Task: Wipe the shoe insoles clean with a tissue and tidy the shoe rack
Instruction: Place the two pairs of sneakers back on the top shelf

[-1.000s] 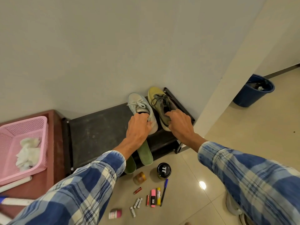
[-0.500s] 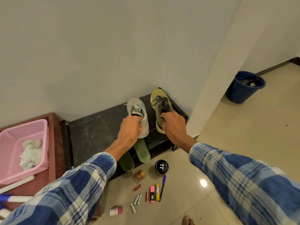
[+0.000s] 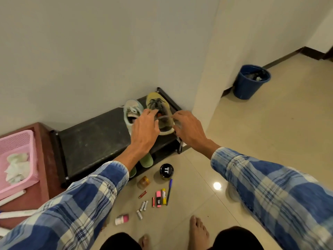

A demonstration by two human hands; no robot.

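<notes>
The yellow-green shoe (image 3: 156, 98) lies on the shoe rack (image 3: 93, 139) at frame centre, toe pointing up-frame at the wall (image 3: 90, 51), beside the pale blue shoe (image 3: 132, 105). Our right hand (image 3: 189, 130) pinches its grey lace (image 3: 165, 116); our left hand (image 3: 144, 131) hides the blue heel, its grip too blurred to tell.

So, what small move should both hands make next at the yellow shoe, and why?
Probably tuck the grey lace into the yellow shoe: it seems stretched between the left hand and right hand, just over the shoe's opening.
</notes>
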